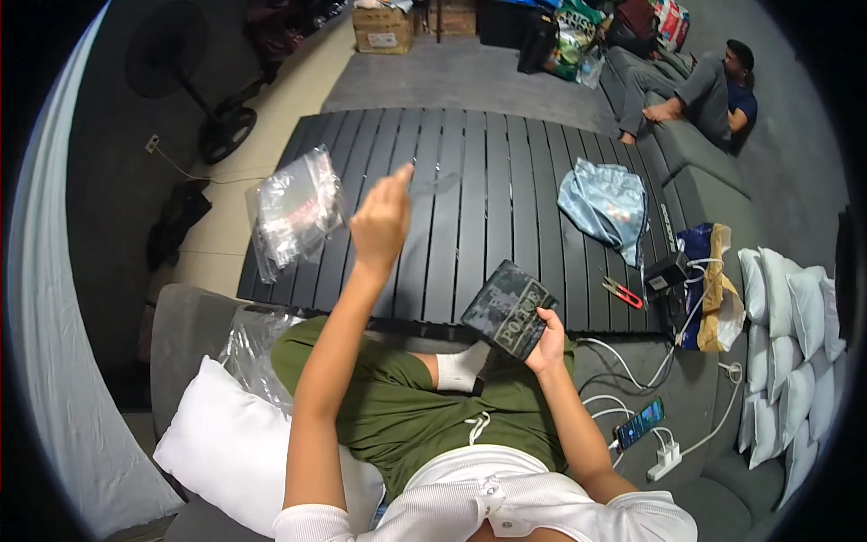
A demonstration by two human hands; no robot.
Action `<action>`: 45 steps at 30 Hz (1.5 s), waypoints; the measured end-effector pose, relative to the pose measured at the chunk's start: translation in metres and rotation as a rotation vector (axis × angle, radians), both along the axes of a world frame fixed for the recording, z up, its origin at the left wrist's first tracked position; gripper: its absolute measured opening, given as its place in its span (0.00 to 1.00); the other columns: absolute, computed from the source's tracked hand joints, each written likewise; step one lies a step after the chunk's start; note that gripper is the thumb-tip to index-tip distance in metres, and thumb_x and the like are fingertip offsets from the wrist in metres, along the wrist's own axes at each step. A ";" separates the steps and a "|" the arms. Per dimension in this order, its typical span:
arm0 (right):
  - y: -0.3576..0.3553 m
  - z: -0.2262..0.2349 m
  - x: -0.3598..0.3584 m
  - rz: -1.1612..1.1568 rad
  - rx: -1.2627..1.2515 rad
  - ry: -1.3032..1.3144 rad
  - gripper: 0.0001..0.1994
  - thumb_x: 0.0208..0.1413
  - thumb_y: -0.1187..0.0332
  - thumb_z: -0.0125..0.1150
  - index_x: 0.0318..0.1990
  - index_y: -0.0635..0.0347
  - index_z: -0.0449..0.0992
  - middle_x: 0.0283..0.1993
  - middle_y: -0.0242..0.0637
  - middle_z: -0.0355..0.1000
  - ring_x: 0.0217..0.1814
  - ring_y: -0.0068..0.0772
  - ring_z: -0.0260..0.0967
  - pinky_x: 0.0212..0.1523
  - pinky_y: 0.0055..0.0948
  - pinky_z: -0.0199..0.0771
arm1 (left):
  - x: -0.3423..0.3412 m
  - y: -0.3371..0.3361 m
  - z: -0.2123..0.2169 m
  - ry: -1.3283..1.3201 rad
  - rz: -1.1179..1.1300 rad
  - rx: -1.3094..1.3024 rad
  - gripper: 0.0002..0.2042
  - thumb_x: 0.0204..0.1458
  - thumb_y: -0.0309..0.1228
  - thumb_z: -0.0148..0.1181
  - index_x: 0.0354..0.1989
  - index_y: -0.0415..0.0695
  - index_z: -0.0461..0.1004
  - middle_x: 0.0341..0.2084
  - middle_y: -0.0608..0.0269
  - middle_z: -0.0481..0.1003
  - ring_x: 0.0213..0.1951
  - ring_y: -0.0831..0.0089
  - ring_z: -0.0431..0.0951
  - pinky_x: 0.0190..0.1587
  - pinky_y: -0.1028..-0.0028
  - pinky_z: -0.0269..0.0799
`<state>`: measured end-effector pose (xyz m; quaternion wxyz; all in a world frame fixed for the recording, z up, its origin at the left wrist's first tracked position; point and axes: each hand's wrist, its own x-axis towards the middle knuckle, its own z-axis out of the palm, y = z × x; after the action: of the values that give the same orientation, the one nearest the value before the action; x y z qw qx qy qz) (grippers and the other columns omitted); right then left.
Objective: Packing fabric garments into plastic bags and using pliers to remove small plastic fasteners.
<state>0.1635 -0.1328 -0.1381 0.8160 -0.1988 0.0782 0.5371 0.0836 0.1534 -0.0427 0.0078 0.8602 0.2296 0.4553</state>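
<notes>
Seen from above, cross-legged on a grey seat in olive shorts and a white top. Left hand (pixel 381 219) raised toward 11 o'clock, fingers loosely bunched, grip closed on nothing that can be made out; clear plastic bag (pixel 294 215) in mid-air just left of it, crumpled, apart from the fingers (contact at the bag's right corner too blurred to tell). Right hand (pixel 547 341) low at about 3 o'clock from the lap, grip closed around the lower right corner of a dark camouflage-patterned flat packet (pixel 508 308), tilted, held above the knee and the white sock (pixel 461 369).

Ahead, toward 12 o'clock, a black slatted platform (pixel 470 172). On it at 2 o'clock, a crumpled pale blue bag (pixel 607 206); nearer, red-handled snips (pixel 622 292) beside a small black charger block (pixel 666 270). At 4 o'clock, a phone (pixel 640 422) with lit screen on white cables, and a white power strip (pixel 666 462) just below it. White pillow (pixel 230 447) at 8 o'clock, crinkled clear wrapping (pixel 248 348) above it. Row of pale cushions (pixel 795 343) along the right rim. Far at 1 o'clock, another person (pixel 704 90) reclining on a grey sofa; standing fan (pixel 194 81) at 10 o'clock; cardboard box (pixel 383 29) at the top.
</notes>
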 end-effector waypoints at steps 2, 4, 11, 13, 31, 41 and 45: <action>-0.012 0.003 -0.008 0.025 -0.039 0.028 0.24 0.50 0.63 0.43 0.53 0.66 0.64 0.53 0.50 0.66 0.53 0.51 0.65 0.56 0.52 0.61 | -0.001 -0.030 -0.027 0.099 -0.078 0.133 0.16 0.47 0.25 0.54 0.46 0.52 0.71 0.27 0.66 0.73 0.27 0.72 0.74 0.24 0.73 0.71; -0.023 -0.004 -0.017 0.160 -0.061 0.092 0.24 0.49 0.63 0.44 0.53 0.67 0.64 0.52 0.50 0.66 0.53 0.50 0.65 0.55 0.51 0.62 | -0.006 -0.050 -0.067 0.142 -0.159 0.146 0.19 0.44 0.24 0.55 0.47 0.51 0.71 0.26 0.70 0.71 0.27 0.76 0.73 0.26 0.76 0.70; -0.064 -0.015 -0.033 0.256 -0.075 0.248 0.23 0.48 0.64 0.45 0.51 0.68 0.65 0.49 0.50 0.68 0.49 0.48 0.68 0.54 0.47 0.64 | -0.010 -0.106 -0.112 0.172 -0.318 -0.180 0.16 0.43 0.24 0.57 0.45 0.47 0.71 0.26 0.68 0.70 0.29 0.72 0.73 0.29 0.75 0.71; -0.067 -0.010 -0.033 0.245 -0.066 0.225 0.22 0.48 0.64 0.45 0.50 0.68 0.65 0.49 0.49 0.69 0.49 0.47 0.68 0.53 0.46 0.65 | -0.005 -0.117 -0.111 0.174 -0.355 -0.201 0.15 0.44 0.25 0.57 0.42 0.46 0.72 0.25 0.67 0.70 0.29 0.72 0.73 0.29 0.74 0.70; -0.067 -0.022 -0.016 0.081 -0.283 0.065 0.22 0.48 0.64 0.44 0.49 0.68 0.67 0.48 0.48 0.69 0.48 0.45 0.68 0.54 0.43 0.64 | 0.008 -0.153 -0.124 0.398 -0.484 -0.565 0.07 0.48 0.28 0.54 0.35 0.44 0.73 0.29 0.59 0.76 0.34 0.62 0.76 0.33 0.68 0.72; -0.059 -0.023 0.003 -0.070 -0.310 0.120 0.21 0.48 0.64 0.45 0.49 0.67 0.67 0.48 0.48 0.69 0.49 0.46 0.68 0.55 0.45 0.64 | 0.006 -0.161 -0.126 0.300 -0.600 -0.447 0.12 0.46 0.23 0.49 0.40 0.40 0.72 0.36 0.57 0.76 0.40 0.64 0.76 0.42 0.69 0.72; -0.057 -0.019 0.006 -0.112 -0.273 0.115 0.21 0.48 0.64 0.45 0.49 0.67 0.66 0.49 0.48 0.69 0.49 0.47 0.67 0.54 0.45 0.64 | 0.003 -0.166 -0.123 0.352 -0.597 -0.394 0.16 0.45 0.21 0.48 0.44 0.39 0.70 0.40 0.54 0.74 0.45 0.62 0.74 0.47 0.67 0.69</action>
<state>0.1691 -0.1899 -0.1575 0.8042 -0.2720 0.2081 0.4857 0.0867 -0.0124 -0.1661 0.2650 0.9360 0.0504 0.2260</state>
